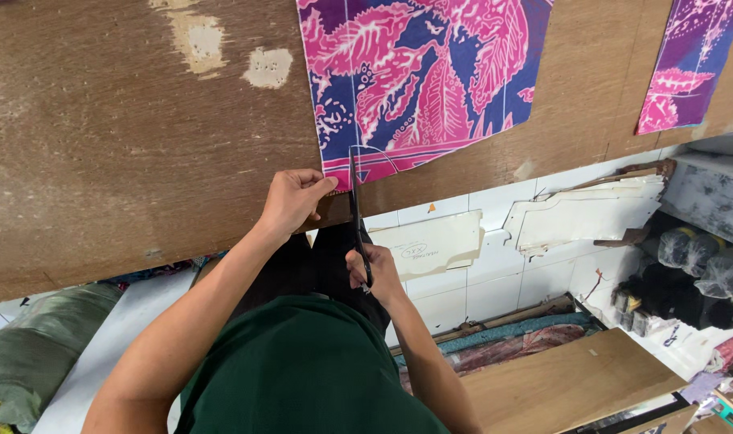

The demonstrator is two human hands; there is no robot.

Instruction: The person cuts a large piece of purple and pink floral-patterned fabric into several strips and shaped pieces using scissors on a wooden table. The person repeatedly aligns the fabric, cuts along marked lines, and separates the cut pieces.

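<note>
Green-shirted [302,370], the person pins the pink-and-blue batik cloth [423,80] at the plywood table's [141,161] edge with the left hand [292,199]; right hand [372,276] grips scissors [356,213], cutting just begun; steady forward snips needed.

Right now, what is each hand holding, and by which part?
The right hand holds black scissors by the handle loops. The left hand pinches the near edge of the pink-and-blue batik cloth.

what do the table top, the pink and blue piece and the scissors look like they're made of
Table top: seemingly plywood or board, matte brown, worn with pale chipped patches. Pink and blue piece: likely printed cotton cloth, thin, lying flat. Scissors: dark, probably metal blades; handles hidden in the right hand.
</note>
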